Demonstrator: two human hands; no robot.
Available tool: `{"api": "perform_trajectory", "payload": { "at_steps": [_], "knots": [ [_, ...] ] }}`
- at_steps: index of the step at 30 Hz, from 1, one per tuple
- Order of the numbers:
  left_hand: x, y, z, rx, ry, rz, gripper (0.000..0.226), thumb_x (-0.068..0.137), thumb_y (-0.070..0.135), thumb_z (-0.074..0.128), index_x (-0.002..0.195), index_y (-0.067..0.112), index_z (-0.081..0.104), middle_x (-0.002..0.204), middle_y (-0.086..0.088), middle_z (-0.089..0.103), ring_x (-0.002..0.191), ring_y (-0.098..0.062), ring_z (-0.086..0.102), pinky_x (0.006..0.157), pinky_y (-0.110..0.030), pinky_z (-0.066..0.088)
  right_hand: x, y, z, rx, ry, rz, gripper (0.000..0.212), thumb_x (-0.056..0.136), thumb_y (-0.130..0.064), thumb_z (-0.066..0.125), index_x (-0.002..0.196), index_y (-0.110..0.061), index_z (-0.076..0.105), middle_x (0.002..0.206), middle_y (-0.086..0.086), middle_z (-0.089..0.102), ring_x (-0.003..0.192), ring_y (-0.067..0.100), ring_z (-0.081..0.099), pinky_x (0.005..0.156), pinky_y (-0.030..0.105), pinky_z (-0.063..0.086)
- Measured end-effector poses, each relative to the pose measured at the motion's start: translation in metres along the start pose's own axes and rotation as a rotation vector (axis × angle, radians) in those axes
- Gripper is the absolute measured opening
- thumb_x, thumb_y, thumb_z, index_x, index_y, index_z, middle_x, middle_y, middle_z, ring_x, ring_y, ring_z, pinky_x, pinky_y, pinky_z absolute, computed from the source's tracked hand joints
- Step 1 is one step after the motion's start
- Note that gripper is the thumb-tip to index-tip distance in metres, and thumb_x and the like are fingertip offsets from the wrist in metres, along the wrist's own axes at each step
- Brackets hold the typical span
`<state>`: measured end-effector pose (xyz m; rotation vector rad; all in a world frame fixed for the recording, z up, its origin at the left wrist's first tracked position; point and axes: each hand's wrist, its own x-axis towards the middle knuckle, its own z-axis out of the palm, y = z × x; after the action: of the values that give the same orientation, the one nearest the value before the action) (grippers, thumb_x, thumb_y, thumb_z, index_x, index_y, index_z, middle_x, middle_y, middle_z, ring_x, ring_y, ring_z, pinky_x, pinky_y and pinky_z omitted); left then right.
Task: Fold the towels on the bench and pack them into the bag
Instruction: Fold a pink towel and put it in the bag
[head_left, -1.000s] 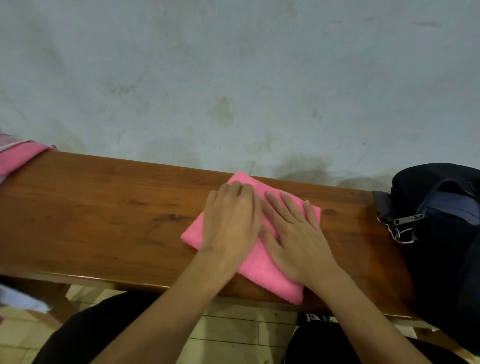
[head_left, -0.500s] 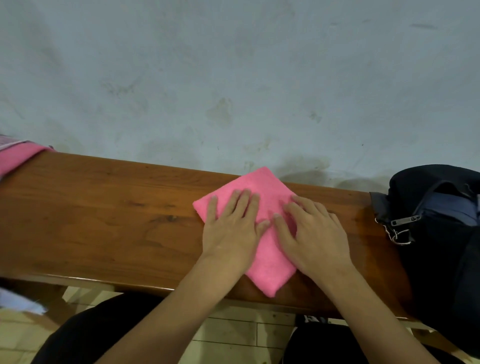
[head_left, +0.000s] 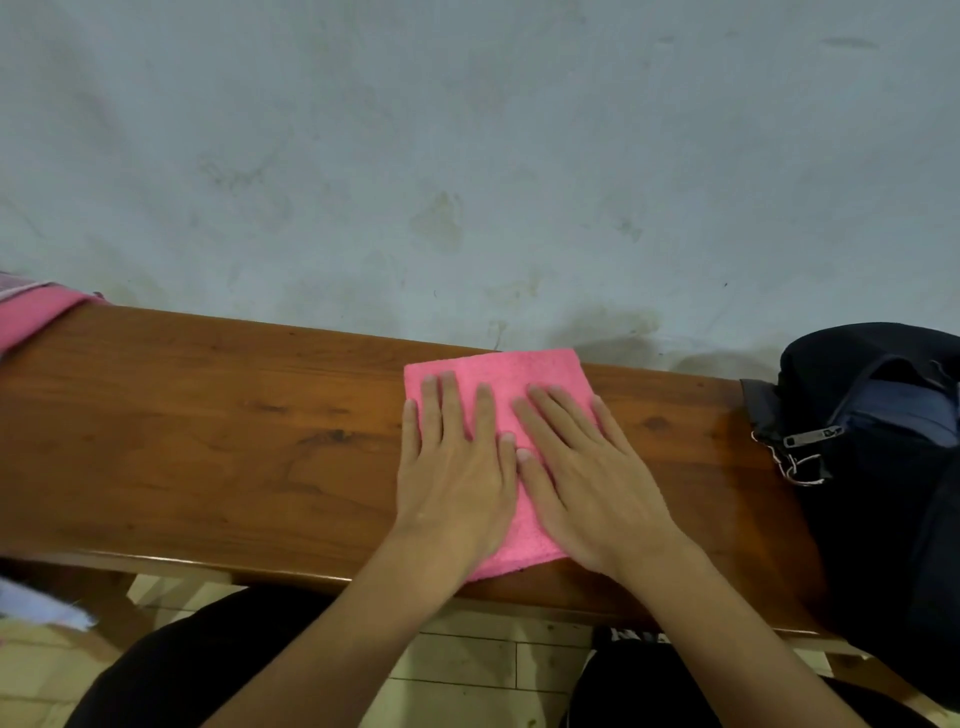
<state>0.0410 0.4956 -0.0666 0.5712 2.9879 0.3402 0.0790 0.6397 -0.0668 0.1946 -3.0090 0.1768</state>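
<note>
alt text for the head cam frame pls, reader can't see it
Both hands, left hand and right hand, press flat on a folded pink towel lying on a wooden bench. A dark bag sits at the bench's right end, and more pink cloth lies at its left end.

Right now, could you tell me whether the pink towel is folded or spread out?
Folded: the pink towel lies as a compact rectangle under both flat hands.
</note>
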Motion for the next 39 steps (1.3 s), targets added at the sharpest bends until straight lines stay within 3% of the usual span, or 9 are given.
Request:
{"api": "perform_trajectory", "payload": {
  "at_steps": [3, 9, 14, 19, 24, 28, 33, 37, 39],
  "knots": [
    [0.006, -0.002, 0.006, 0.011, -0.001, 0.04, 0.072, 0.086, 0.053, -0.02, 0.151, 0.023, -0.023, 0.157, -0.015, -0.031, 0.144, -0.029, -0.032, 0.121, -0.047, -0.012, 0.004, 0.014, 0.001, 0.055, -0.147, 0.111, 0.066, 0.095, -0.06, -0.005, 0.156, -0.034, -0.007, 0.163, -0.01, -0.018, 0.148, 0.006, -0.023, 0.123, 0.039, -0.01],
    [0.02, -0.009, 0.006, 0.036, -0.024, 0.166, 0.066, 0.097, 0.063, -0.002, 0.153, 0.032, -0.018, 0.157, -0.003, -0.033, 0.142, -0.018, -0.036, 0.12, -0.044, -0.015, 0.007, 0.014, -0.004, 0.083, -0.224, 0.235, 0.078, 0.089, -0.063, -0.007, 0.154, -0.022, -0.019, 0.16, 0.0, -0.028, 0.147, 0.013, -0.027, 0.121, 0.036, -0.011],
    [0.022, -0.011, 0.003, 0.04, -0.033, 0.211, 0.067, 0.096, 0.063, 0.0, 0.153, 0.033, -0.016, 0.158, 0.005, -0.03, 0.142, -0.016, -0.035, 0.12, -0.043, -0.016, 0.008, 0.012, -0.002, 0.02, -0.111, 0.307, 0.085, 0.093, -0.065, -0.003, 0.159, -0.013, 0.007, 0.167, 0.007, 0.005, 0.154, 0.019, 0.005, 0.124, 0.036, 0.013],
    [0.024, -0.015, 0.002, 0.06, -0.052, 0.349, 0.068, 0.096, 0.064, 0.006, 0.153, 0.033, -0.014, 0.159, 0.009, -0.024, 0.144, -0.011, -0.032, 0.121, -0.043, -0.013, 0.011, 0.009, -0.006, -0.142, 0.123, 0.361, 0.071, 0.097, -0.059, 0.016, 0.133, -0.012, 0.056, 0.136, 0.006, 0.058, 0.124, 0.022, 0.052, 0.102, 0.039, 0.042],
    [0.022, -0.014, 0.003, 0.033, -0.052, 0.388, 0.068, 0.097, 0.065, 0.013, 0.155, 0.035, -0.009, 0.161, 0.014, -0.019, 0.144, -0.006, -0.029, 0.122, -0.043, -0.012, 0.011, 0.021, 0.001, 0.044, -0.081, 0.374, 0.077, 0.095, -0.065, -0.002, 0.159, -0.022, -0.001, 0.166, -0.003, -0.005, 0.152, 0.011, -0.008, 0.125, 0.042, 0.002],
    [0.02, -0.01, 0.001, 0.002, -0.066, 0.328, 0.068, 0.097, 0.065, 0.014, 0.154, 0.036, -0.01, 0.159, 0.014, -0.023, 0.144, -0.006, -0.029, 0.121, -0.047, -0.012, 0.011, 0.023, 0.001, 0.072, -0.136, 0.458, 0.08, 0.095, -0.067, 0.001, 0.156, -0.017, -0.015, 0.163, -0.001, -0.02, 0.15, 0.012, -0.019, 0.125, 0.04, 0.0],
    [0.019, -0.01, 0.001, -0.117, -0.072, 0.267, 0.063, 0.102, 0.056, 0.015, 0.155, 0.032, -0.009, 0.16, 0.012, -0.021, 0.145, -0.003, -0.026, 0.123, -0.042, -0.007, 0.004, 0.016, -0.016, 0.102, -0.004, 0.572, 0.082, 0.097, -0.063, 0.025, 0.159, -0.015, 0.001, 0.163, 0.009, 0.022, 0.147, 0.025, 0.027, 0.114, 0.041, 0.032],
    [0.018, -0.008, 0.0, -0.134, -0.061, 0.244, 0.059, 0.104, 0.051, 0.012, 0.155, 0.031, -0.007, 0.161, 0.012, -0.02, 0.145, -0.003, -0.025, 0.123, -0.041, -0.006, -0.006, 0.015, -0.029, 0.212, 0.011, 0.694, 0.077, 0.095, -0.059, 0.048, 0.15, -0.01, 0.026, 0.123, 0.004, 0.057, 0.109, 0.023, 0.056, 0.082, 0.038, 0.048],
    [0.018, -0.007, 0.001, -0.135, -0.048, 0.241, 0.058, 0.104, 0.05, 0.012, 0.156, 0.03, -0.006, 0.161, 0.012, -0.018, 0.145, -0.003, -0.024, 0.123, -0.042, -0.006, -0.007, 0.02, -0.028, 0.402, 0.03, 0.742, 0.054, 0.09, -0.056, 0.059, 0.121, -0.012, 0.053, 0.094, -0.006, 0.059, 0.079, 0.012, 0.057, 0.062, 0.03, 0.045]
  ]
}}
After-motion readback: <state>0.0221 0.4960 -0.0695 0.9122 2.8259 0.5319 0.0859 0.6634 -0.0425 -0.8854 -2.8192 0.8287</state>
